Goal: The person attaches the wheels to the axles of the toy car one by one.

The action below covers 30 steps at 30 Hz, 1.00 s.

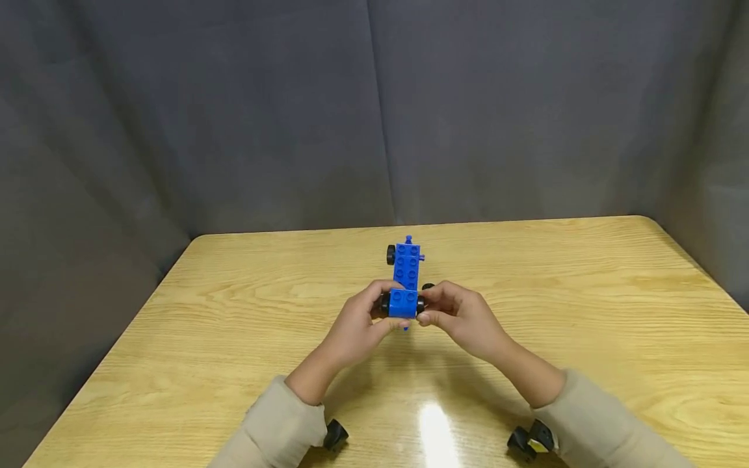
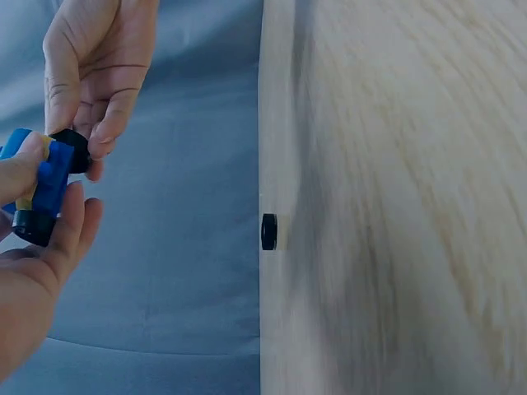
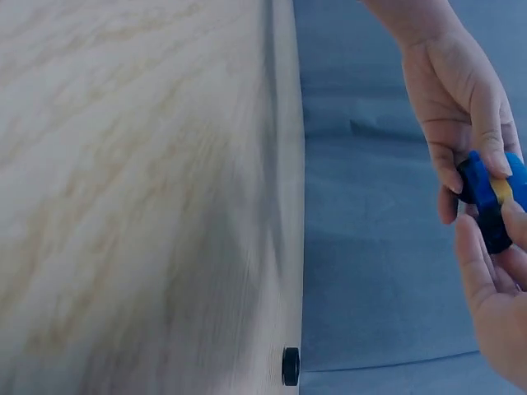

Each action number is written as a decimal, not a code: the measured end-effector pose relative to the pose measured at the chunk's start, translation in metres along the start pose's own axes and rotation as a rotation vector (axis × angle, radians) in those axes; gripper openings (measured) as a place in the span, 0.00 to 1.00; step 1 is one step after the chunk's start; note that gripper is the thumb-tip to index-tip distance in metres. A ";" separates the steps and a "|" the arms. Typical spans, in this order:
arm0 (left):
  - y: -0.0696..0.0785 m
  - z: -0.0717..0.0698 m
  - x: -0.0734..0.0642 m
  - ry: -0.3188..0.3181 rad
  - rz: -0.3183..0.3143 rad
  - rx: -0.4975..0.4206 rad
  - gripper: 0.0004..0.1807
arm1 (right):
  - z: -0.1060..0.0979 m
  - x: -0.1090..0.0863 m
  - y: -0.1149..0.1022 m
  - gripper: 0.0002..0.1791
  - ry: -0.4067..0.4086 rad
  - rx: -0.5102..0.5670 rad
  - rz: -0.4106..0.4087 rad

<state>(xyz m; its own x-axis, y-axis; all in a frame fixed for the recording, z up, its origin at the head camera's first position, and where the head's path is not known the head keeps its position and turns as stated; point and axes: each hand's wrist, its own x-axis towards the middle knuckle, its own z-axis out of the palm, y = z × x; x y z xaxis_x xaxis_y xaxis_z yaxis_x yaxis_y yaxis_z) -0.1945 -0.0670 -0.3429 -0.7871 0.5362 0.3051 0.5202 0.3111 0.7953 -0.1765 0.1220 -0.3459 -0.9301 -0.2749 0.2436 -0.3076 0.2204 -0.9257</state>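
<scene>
A blue studded toy car [image 1: 404, 304] is held in front of me between both hands, its long chassis [image 1: 406, 266] stretching away from me. My left hand [image 1: 359, 328] grips the near end from the left, thumb along its lower edge. In the left wrist view the left thumb lies on a yellow part [image 2: 26, 197]. With fingertips and thumb my right hand [image 1: 465, 318] pinches the black wheel [image 1: 420, 304] at the near right side. Another wheel [image 1: 391, 254] sits at the far left. Opposite it, a bare blue peg [image 1: 422, 258] sticks out.
One loose black wheel [image 2: 269, 232] stands on the wooden table [image 1: 234, 338], just beyond my right fingers. Black wrist devices [image 1: 529, 441] show at both sleeves. Grey curtains [image 1: 263, 130] surround the table at the back and sides.
</scene>
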 end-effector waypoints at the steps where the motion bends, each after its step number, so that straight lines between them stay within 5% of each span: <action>1: 0.000 -0.001 0.000 0.001 -0.005 -0.006 0.23 | 0.000 0.000 0.000 0.14 -0.004 0.007 -0.012; 7: -0.003 -0.004 -0.003 -0.017 -0.043 -0.052 0.27 | 0.000 0.004 0.002 0.16 -0.053 0.001 -0.028; 18: 0.016 -0.015 -0.008 0.012 -0.120 -0.073 0.25 | -0.010 0.012 0.009 0.14 -0.099 -0.035 0.043; 30: 0.016 -0.016 -0.004 0.006 -0.119 -0.087 0.25 | -0.029 0.026 0.031 0.15 -0.122 -0.118 0.104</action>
<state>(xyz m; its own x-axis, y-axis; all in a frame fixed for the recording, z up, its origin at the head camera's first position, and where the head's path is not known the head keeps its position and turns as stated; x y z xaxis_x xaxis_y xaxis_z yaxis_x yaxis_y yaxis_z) -0.1882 -0.0771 -0.3227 -0.8436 0.4947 0.2089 0.3928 0.3030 0.8683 -0.2161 0.1491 -0.3598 -0.9290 -0.3549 0.1051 -0.2395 0.3597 -0.9018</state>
